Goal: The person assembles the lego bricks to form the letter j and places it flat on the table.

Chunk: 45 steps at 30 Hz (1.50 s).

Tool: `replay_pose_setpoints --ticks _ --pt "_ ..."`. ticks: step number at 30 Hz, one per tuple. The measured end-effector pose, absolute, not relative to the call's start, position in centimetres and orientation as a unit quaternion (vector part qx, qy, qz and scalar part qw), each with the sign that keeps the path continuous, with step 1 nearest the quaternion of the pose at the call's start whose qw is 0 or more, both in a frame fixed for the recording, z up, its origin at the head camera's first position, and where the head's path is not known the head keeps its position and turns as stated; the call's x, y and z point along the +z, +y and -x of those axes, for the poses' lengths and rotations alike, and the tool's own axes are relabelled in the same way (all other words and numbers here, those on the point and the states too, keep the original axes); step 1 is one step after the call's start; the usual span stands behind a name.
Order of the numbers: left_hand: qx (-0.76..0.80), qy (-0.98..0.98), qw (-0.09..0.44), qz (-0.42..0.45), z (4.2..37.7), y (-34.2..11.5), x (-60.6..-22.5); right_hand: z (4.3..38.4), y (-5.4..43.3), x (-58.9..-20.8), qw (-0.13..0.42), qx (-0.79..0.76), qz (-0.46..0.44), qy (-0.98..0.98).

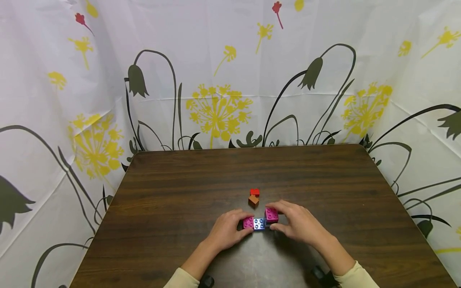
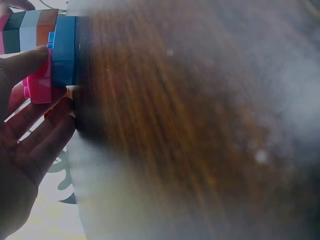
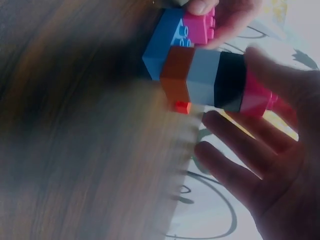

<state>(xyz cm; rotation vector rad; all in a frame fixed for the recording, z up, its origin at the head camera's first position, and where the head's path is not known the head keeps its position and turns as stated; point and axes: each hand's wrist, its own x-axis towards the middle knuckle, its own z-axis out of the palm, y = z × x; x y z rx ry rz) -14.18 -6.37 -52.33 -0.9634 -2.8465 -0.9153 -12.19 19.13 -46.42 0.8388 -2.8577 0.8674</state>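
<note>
A long blue toy brick (image 1: pixel 259 224) lies on the table, its studs showing in the middle. On its left end sits a pink brick (image 1: pixel 248 222), which my left hand (image 1: pixel 226 229) pinches between thumb and fingers. My right hand (image 1: pixel 300 224) grips a stack at its pink top brick (image 3: pixel 255 97). Below that pink come a dark green brick (image 3: pixel 230 82), a pale blue-grey brick (image 3: pixel 202 75) and an orange brick (image 3: pixel 176 70) at the bottom. The stack stands at the blue brick's right end; whether it is pressed onto the studs I cannot tell.
Behind the hands, a red brick (image 1: pixel 254 192) and a loose orange brick (image 1: pixel 253 201) lie close together. The dark wooden table (image 1: pixel 173 188) reaches back to a white curtain (image 1: pixel 230 36) printed with flowers.
</note>
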Motion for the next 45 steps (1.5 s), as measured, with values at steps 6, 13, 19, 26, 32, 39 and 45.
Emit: replay_pose_setpoints --ticks 6,13,19,26,32,39,45 --pt "-0.290 -0.906 -0.001 0.308 14.3 -6.3 -52.4 13.3 20.0 -46.4 -0.043 0.383 -0.247 -0.889" --pt "-0.289 -0.907 -0.010 0.305 14.2 -6.3 -52.2 16.3 20.7 -48.3 -0.116 0.541 -0.177 -0.814" --pt "-0.288 -0.907 -0.010 0.308 14.2 -6.3 -52.4 18.6 20.5 -50.8 -0.182 0.573 -0.134 -0.788" --pt "-0.289 -0.907 -0.012 0.308 14.2 -6.4 -52.3 20.2 19.1 -51.8 -0.184 0.506 -0.199 -0.819" --pt "-0.289 -0.907 -0.012 0.306 14.2 -6.4 -52.2 21.3 18.2 -52.1 -0.188 0.478 -0.218 -0.830" --pt "-0.289 -0.907 -0.015 0.307 14.1 -6.4 -52.1 21.9 17.4 -52.0 -0.187 0.457 -0.244 -0.835" --pt "-0.292 -0.905 -0.008 0.310 14.2 -6.5 -52.2 22.0 16.9 -52.2 -0.174 0.436 -0.239 -0.850"
